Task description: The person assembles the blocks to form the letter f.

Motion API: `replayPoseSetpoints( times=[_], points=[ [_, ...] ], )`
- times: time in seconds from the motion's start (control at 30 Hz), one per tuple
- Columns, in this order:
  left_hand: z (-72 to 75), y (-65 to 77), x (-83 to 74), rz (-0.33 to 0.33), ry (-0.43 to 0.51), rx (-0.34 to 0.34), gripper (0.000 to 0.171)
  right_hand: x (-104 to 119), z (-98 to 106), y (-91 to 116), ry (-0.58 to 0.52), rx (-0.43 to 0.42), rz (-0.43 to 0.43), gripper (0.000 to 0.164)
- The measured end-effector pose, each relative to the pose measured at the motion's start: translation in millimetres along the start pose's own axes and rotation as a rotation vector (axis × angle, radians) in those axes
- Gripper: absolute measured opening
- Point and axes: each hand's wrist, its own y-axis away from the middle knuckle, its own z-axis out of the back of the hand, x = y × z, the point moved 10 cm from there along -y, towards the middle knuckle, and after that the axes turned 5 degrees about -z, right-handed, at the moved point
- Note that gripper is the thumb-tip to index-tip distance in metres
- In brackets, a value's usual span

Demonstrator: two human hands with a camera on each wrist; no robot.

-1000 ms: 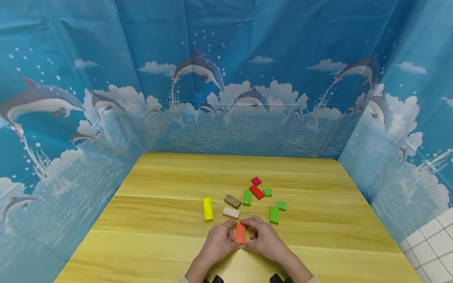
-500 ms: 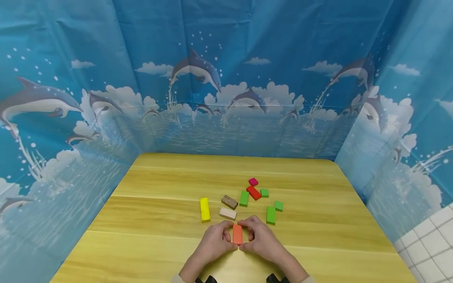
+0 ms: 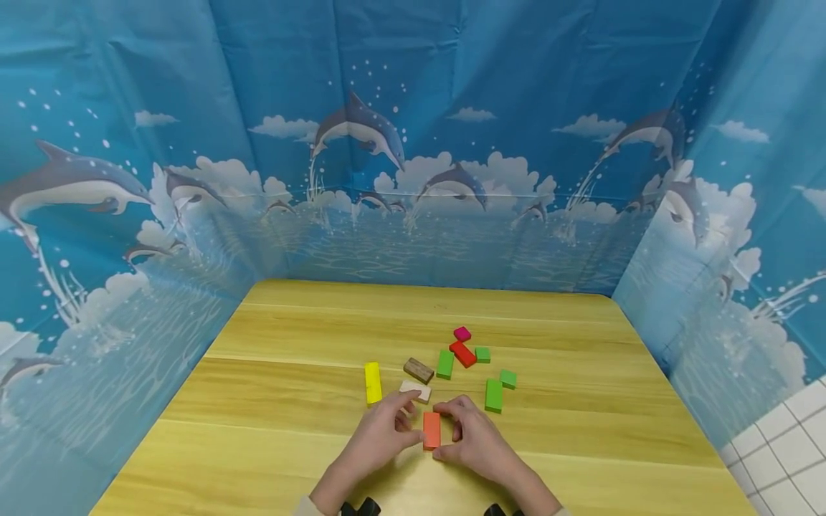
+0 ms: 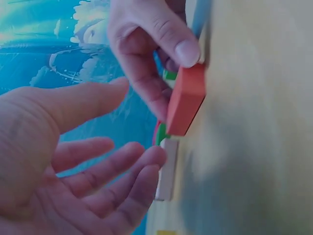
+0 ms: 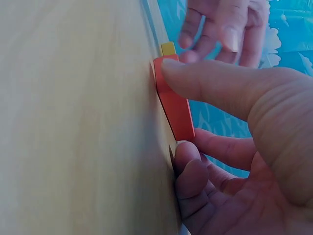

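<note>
An orange block (image 3: pixel 432 431) is near the front of the wooden table, its long side pointing away from me. My right hand (image 3: pixel 477 441) pinches it by its two ends, thumb at the near end and index finger at the far one, as the right wrist view shows. To its left, my left hand (image 3: pixel 381 431) has its fingers spread and loosely bent, holding nothing. In the left wrist view a gap shows between the left thumb (image 4: pixel 93 100) and the orange block (image 4: pixel 187 98). A pale wooden block (image 3: pixel 418 391) lies just beyond the left fingertips, partly covered by them.
Beyond the hands lie a yellow block (image 3: pixel 373 383), a brown block (image 3: pixel 419 370), a red block (image 3: pixel 462 354) and a small magenta block (image 3: pixel 462 334). Several green blocks (image 3: pixel 493 395) are scattered right of these. A blue dolphin curtain (image 3: pixel 413 236) borders the table (image 3: pixel 310 322).
Both hands held the orange block earlier. My left hand has since let go and drawn off to the left with its fingers opened, while the right hand keeps its pinch.
</note>
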Motion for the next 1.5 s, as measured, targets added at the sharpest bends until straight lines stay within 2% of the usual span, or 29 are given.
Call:
replayPoseSetpoints(
  times=[0.17, 0.27, 0.5, 0.63, 0.8, 1.07, 1.27, 1.5],
  points=[
    [21.8, -2.3, -8.0, -0.06, -0.072, -0.041, 0.062, 1, 0, -1, -0.005, -0.007, -0.003, 0.065],
    [35.9, -3.9, -6.2, -0.07, -0.097, -0.066, 0.061, 1, 0, -1, -0.014, -0.005, -0.004, 0.064],
    [65.7, -9.6, 15.5, -0.024, -0.157, -0.128, 0.062, 2, 0, -1, -0.023, -0.004, -0.008, 0.064],
    [74.4, -11.5, 31.2, 0.007, -0.156, -0.138, 0.065, 1, 0, -1, -0.029, 0.002, -0.006, 0.065],
    [78.9, -15.0, 50.1, 0.052, -0.127, -0.115, 0.071, 0, -1, -3, -0.023, 0.011, -0.015, 0.065],
    [74.9, -22.7, 71.8, 0.089, -0.142, 0.003, 0.088, -1, -2, -1, -0.042, 0.022, -0.017, 0.064],
    [73.1, -23.1, 78.4, 0.08, -0.152, 0.044, 0.093, 0, -5, -1, -0.047, 0.033, -0.011, 0.064],
    [70.0, -28.2, 79.6, 0.054, -0.201, 0.082, 0.091, -1, -3, -3, -0.028, 0.019, -0.017, 0.064]
  ],
)
